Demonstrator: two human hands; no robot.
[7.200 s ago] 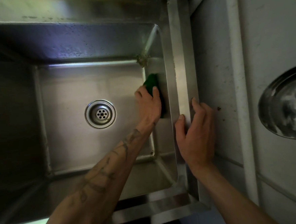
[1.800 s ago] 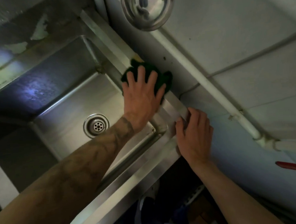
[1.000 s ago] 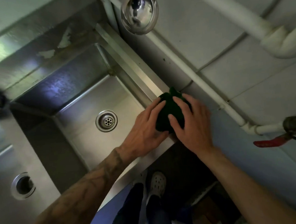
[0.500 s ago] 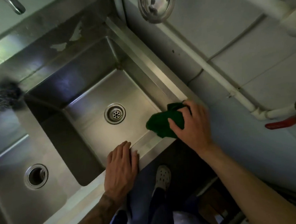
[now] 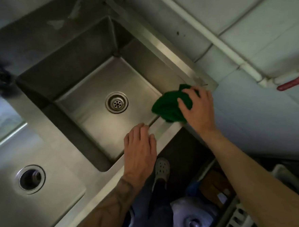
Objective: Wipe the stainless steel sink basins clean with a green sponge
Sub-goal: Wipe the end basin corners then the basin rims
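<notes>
No writing, label, brand mark or number can be read anywhere in this view.

One head-worn view looks steeply down, close over the sink corner, tilted, wall at right.
</notes>
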